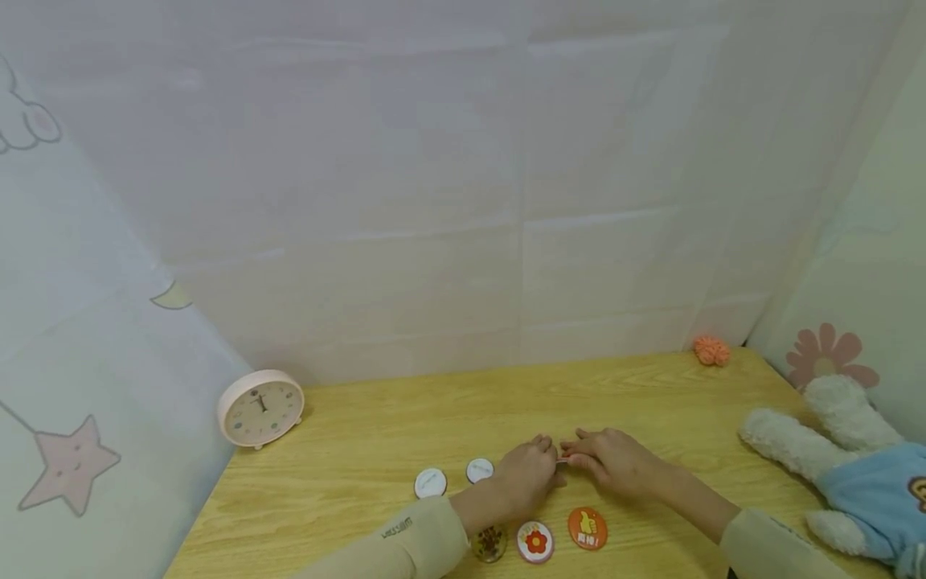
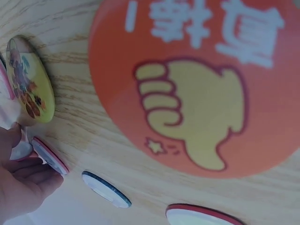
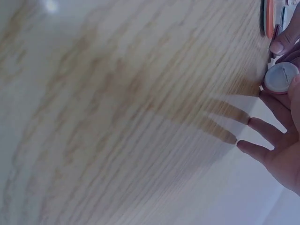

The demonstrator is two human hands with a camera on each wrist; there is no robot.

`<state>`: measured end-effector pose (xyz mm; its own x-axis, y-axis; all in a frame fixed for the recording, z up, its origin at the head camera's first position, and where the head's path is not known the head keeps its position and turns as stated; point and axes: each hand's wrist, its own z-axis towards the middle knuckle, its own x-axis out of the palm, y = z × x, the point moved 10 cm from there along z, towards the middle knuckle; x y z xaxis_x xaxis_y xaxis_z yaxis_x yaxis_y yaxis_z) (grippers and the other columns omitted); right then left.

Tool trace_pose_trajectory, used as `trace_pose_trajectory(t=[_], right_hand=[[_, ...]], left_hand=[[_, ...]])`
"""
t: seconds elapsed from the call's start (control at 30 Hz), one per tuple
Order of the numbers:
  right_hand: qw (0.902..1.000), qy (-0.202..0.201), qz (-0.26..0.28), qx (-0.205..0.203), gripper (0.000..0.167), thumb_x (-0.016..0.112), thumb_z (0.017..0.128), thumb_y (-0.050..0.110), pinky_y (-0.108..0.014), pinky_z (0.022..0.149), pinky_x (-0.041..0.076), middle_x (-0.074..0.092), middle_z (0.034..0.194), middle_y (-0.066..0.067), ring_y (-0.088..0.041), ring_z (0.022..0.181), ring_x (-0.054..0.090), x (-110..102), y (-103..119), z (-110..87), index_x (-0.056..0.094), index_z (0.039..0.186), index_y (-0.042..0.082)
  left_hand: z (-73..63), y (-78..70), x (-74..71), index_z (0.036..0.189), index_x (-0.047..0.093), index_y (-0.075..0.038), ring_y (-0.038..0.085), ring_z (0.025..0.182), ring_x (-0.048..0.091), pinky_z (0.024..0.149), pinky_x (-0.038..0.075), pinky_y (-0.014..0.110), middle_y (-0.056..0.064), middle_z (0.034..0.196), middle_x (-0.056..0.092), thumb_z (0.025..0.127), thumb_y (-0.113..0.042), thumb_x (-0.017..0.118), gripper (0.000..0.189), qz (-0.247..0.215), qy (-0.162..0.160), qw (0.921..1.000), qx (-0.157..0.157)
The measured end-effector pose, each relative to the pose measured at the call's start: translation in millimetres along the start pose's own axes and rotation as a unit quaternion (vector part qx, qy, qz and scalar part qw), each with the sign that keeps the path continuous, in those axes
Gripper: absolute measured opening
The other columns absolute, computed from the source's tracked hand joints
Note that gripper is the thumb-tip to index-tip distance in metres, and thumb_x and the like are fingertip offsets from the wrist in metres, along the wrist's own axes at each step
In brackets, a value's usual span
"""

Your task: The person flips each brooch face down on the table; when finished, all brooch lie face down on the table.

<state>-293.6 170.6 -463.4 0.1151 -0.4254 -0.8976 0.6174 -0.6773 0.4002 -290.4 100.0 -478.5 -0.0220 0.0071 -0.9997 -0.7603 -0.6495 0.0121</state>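
My left hand (image 1: 526, 476) and right hand (image 1: 615, 462) meet low over the wooden table. Between them they pinch a small round pin badge (image 3: 280, 77). The right wrist view shows its whitish back with the pin, my right thumb on its edge. The other right fingers (image 3: 262, 129) spread down to the tabletop. In the left wrist view, curled left fingers (image 2: 40, 180) lie right by a red-rimmed badge (image 2: 50, 155). Two white-backed badges (image 1: 430, 483) lie left of my left hand. Nearer me are an orange thumbs-up badge (image 1: 587, 528), a red-flower badge (image 1: 535, 541) and a sunflower badge (image 1: 489, 544), partly under the sleeve.
A pink alarm clock (image 1: 262, 408) stands at the table's back left. An orange flower-like ornament (image 1: 711, 351) sits at the back right corner. A plush toy in blue (image 1: 868, 490) lies along the right edge. Pale cloth (image 1: 434, 201) hangs behind the table.
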Motion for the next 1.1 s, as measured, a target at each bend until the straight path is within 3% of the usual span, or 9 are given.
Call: trace_pose_trajectory(t=[0.27, 0.5, 0.77, 0.97, 1.1], right_hand=[[0.9994, -0.027, 0.005, 0.020, 0.038, 0.046, 0.104, 0.028, -0.059, 0.091, 0.047, 0.064, 0.120, -0.020, -0.042, 0.114, 0.059, -2, -4, -1.2, 0.067, 0.123, 0.002], [0.9977, -0.063, -0.006, 0.025, 0.033, 0.049, 0.103, 0.025, -0.056, 0.089, 0.050, 0.064, 0.121, -0.020, -0.040, 0.113, 0.060, -2, -6, -5.5, 0.068, 0.123, 0.005], [0.9948, -0.088, -0.050, 0.011, 0.038, 0.055, 0.101, 0.024, -0.052, 0.086, 0.052, 0.064, 0.122, -0.021, -0.037, 0.110, 0.063, 3, -6, -12.5, 0.059, 0.135, 0.010], [0.9949, -0.074, -0.065, -0.021, 0.047, 0.058, 0.099, 0.028, -0.052, 0.084, 0.053, 0.062, 0.123, -0.024, -0.039, 0.110, 0.062, 4, -1, -13.3, 0.052, 0.142, 0.009], [0.9956, -0.045, -0.073, -0.038, 0.057, 0.062, 0.095, 0.035, -0.050, 0.089, 0.052, 0.057, 0.133, -0.020, -0.037, 0.117, 0.058, 4, 0, -13.1, 0.051, 0.141, 0.004]], left_hand=[[-1.7, 0.3, -3.5, 0.119, 0.062, -0.003, 0.015, 0.106, 0.060, 0.088, 0.051, 0.021, 0.005, 0.110, 0.060, 0.097, -0.044, 0.055, 0.046, 0.008, -0.029, 0.9994, -0.015], [0.4, 2.5, -1.4, 0.132, 0.056, 0.000, 0.023, 0.127, 0.052, 0.099, 0.047, 0.027, 0.014, 0.134, 0.056, 0.096, -0.048, 0.052, 0.060, 0.008, -0.005, 0.9991, -0.042], [0.3, 2.3, 4.7, 0.137, 0.052, 0.003, 0.023, 0.130, 0.049, 0.100, 0.045, 0.027, 0.016, 0.139, 0.052, 0.095, -0.052, 0.049, 0.069, 0.008, 0.003, 0.9986, -0.053], [-0.1, 2.9, 4.0, 0.139, 0.049, 0.004, 0.025, 0.132, 0.047, 0.100, 0.045, 0.027, 0.018, 0.142, 0.049, 0.096, -0.052, 0.047, 0.071, 0.015, 0.009, 0.9985, -0.051], [1.0, 2.6, 3.4, 0.140, 0.049, 0.003, 0.024, 0.132, 0.046, 0.101, 0.044, 0.026, 0.016, 0.143, 0.049, 0.096, -0.053, 0.044, 0.071, 0.039, 0.017, 0.9980, -0.047]])
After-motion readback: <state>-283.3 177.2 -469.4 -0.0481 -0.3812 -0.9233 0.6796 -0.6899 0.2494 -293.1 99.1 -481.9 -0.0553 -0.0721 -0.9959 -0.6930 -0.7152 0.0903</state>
